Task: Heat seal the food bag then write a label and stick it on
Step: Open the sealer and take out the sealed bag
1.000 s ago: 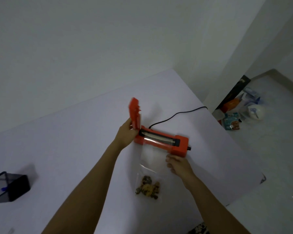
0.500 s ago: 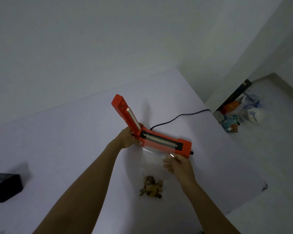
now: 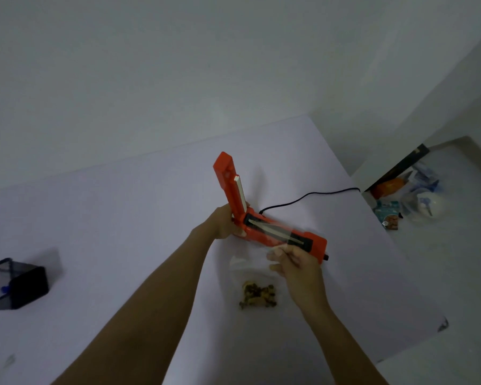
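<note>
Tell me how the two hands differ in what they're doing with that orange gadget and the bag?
The left hand grips the orange sealer at its hinge end, beside the raised lid; the right hand pinches the clear bag near its top edge, at the sealer's other end. The left touches only the sealer; the right's fingers hold the bag's mouth against the sealing strip. Both are bare and work over the white table.

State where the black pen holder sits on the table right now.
In the head view, the black pen holder lies at the table's far left edge, well left of the left hand and orange sealer.
</note>
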The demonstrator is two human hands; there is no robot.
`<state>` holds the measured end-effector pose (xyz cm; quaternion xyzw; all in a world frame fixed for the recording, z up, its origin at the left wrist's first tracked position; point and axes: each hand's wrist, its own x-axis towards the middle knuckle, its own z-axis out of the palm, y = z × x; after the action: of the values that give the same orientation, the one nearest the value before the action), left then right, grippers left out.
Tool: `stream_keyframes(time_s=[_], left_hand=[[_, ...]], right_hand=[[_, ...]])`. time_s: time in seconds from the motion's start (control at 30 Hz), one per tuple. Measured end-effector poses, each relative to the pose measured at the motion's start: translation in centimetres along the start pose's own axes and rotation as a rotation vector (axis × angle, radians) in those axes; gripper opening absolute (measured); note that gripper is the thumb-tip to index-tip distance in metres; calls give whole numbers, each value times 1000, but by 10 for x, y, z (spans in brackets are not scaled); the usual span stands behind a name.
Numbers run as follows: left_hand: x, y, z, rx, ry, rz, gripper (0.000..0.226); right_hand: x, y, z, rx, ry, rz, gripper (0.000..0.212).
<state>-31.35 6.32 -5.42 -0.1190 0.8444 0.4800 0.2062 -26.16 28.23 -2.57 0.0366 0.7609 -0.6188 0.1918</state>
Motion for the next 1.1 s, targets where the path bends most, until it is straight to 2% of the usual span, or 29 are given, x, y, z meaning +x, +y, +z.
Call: stream_keyframes(time_s=[0.17,0.33,0.4,0.47,0.5,0.67,0.77,0.93,1.1], left_hand=[[1,-1,1,44,18,59,57],[-13,-2,12,-67,83,26,59],[-27,-7,25,-158,189,-90,71],[-46,-18,39,-198,333,-207,62],[-56,-25,45,-232,354,-219,54],[-106,-45,63,-393,50,-142,37],[-129,-52,60,-398,107,-133,12],[-172,-90,44,-495,222,-210,11],[-214,-136,31,-333,387,-334,7]], right_hand=[[-4,-3,-8,56,-8,7,13],[-11,-1,-19,84,-38,19,13],[-14,0,-23,86,-55,25,13],[-15,1,-24,81,-77,34,13],[-15,1,-23,78,-86,42,13],[-14,4,-9,68,-136,125,12],[-7,4,7,78,-170,174,11],[4,11,64,27,-278,213,9],[4,25,137,-119,-368,178,9]])
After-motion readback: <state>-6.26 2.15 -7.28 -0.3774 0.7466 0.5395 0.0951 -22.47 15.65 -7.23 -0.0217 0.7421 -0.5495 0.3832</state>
